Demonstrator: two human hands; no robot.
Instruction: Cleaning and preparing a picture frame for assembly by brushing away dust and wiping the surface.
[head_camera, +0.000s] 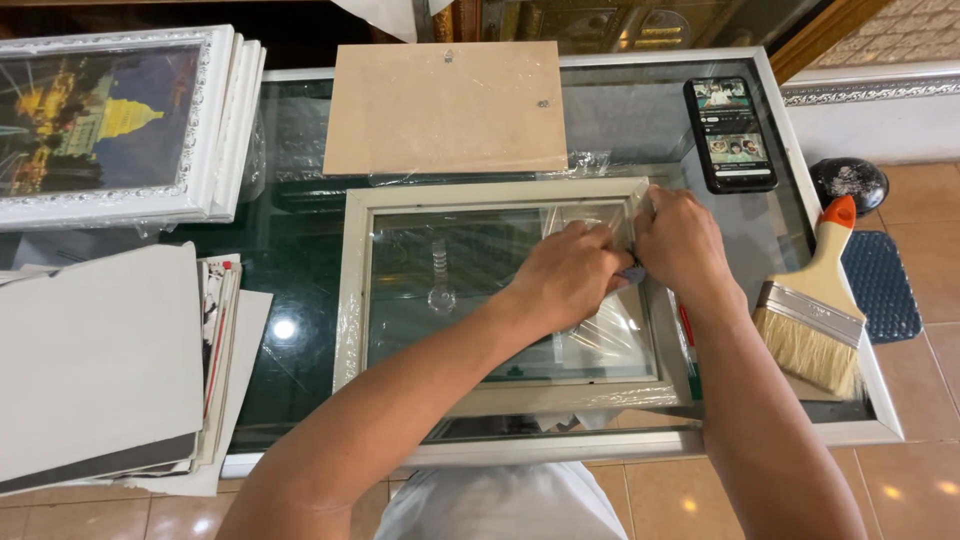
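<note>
A cream picture frame (352, 290) lies face down on a glass counter, partly covered in clear plastic film (600, 340). My left hand (565, 275) rests inside the frame near its upper right corner, fingers pinched on the film. My right hand (680, 245) is at that same corner, gripping the film at the frame's edge. The two hands touch each other. A small dark object shows between them, too hidden to identify. A brown backing board (445, 108) lies just beyond the frame.
A stack of white framed pictures (120, 125) sits at the far left, with grey boards and papers (95, 360) below it. A phone (730, 135) lies at the far right, a wide paintbrush (815, 310) at the right edge, and a red pen (686, 330) beside the frame.
</note>
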